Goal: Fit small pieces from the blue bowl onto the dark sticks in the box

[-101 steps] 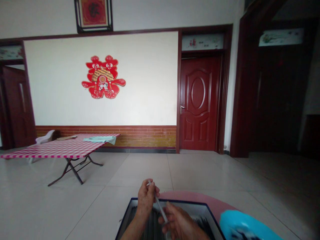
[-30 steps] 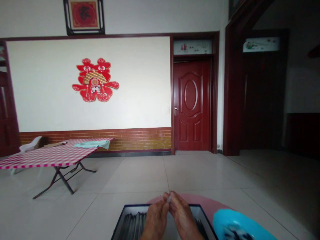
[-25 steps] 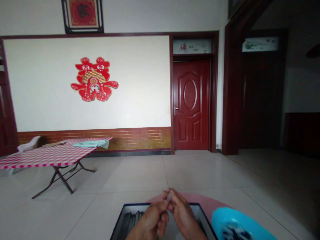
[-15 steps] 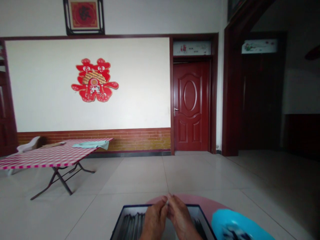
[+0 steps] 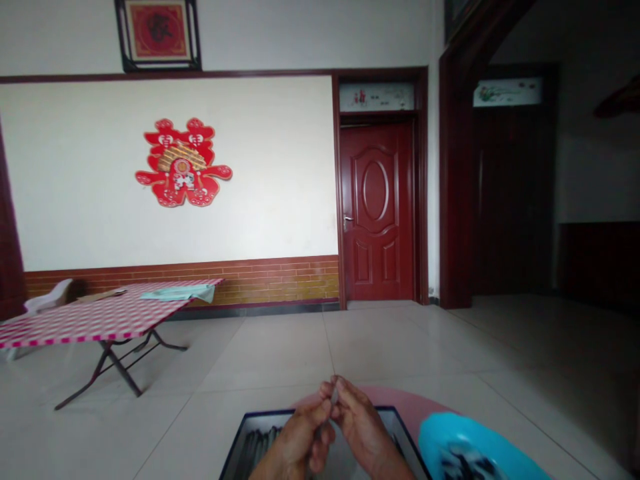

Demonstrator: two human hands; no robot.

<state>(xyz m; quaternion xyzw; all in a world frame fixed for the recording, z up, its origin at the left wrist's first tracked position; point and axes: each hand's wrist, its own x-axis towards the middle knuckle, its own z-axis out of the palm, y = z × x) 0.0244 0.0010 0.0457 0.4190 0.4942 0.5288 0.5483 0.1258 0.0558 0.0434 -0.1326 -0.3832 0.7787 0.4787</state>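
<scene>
My left hand (image 5: 300, 437) and my right hand (image 5: 363, 423) meet above a dark-rimmed tray (image 5: 411, 440), their fingertips close together. Between them is a small pale, slim piece (image 5: 335, 395), pinched by the fingers of both hands. Its kind cannot be made out, and most of it is hidden by the fingers. Several long dark, slim pieces (image 5: 254, 448) lie side by side in the left part of the tray. My forearms and hands cover much of the tray's middle.
A bright blue plastic basin (image 5: 450, 427) with dark and white things inside stands right of the tray. Both rest on a pink round surface (image 5: 400, 397). Farther off at left is a folding table (image 5: 115, 313) with a checked cover and a pale green cloth (image 5: 180, 293).
My hands have risen a little, and the left hand has turned so that more of its curled fingers shows. The view has shifted slightly to the right.
</scene>
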